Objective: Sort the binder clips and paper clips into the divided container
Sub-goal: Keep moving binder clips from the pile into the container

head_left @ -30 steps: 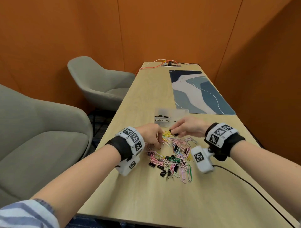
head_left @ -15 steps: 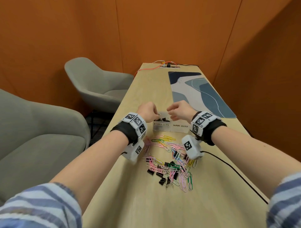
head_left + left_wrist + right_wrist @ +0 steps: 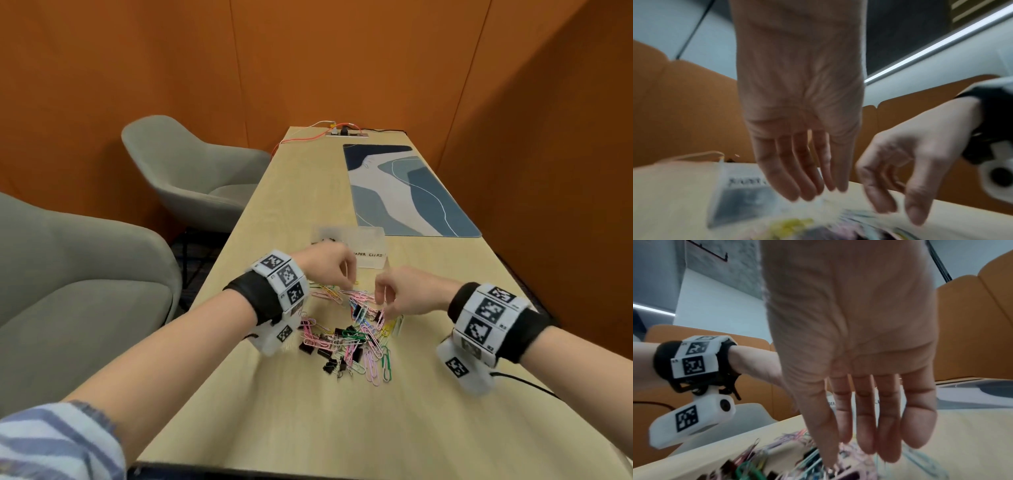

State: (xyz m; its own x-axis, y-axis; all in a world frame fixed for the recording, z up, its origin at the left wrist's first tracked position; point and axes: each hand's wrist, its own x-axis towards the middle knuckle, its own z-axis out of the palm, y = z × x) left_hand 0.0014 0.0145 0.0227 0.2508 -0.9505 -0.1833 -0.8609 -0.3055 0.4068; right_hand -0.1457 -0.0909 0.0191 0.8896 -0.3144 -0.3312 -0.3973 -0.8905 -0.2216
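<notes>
A mixed pile of coloured paper clips and black binder clips lies on the wooden table. Behind it stands the clear divided container; its "PAPER CLIPS" label shows, and a few black clips lie in its left compartment. My left hand hovers over the pile's far left edge, fingers hanging straight and holding nothing. My right hand reaches down onto the pile's far right part, fingers extended and fingertips at the clips, with nothing pinched. The wrist views are blurred.
A blue patterned desk mat lies beyond the container. Two grey armchairs stand left of the table. A power socket with orange cables sits at the far end. A black cable trails from my right wrist.
Half a second ago both hands were at the container's left compartment. They have since drawn back toward me and come down over the pile with fingers spread.
</notes>
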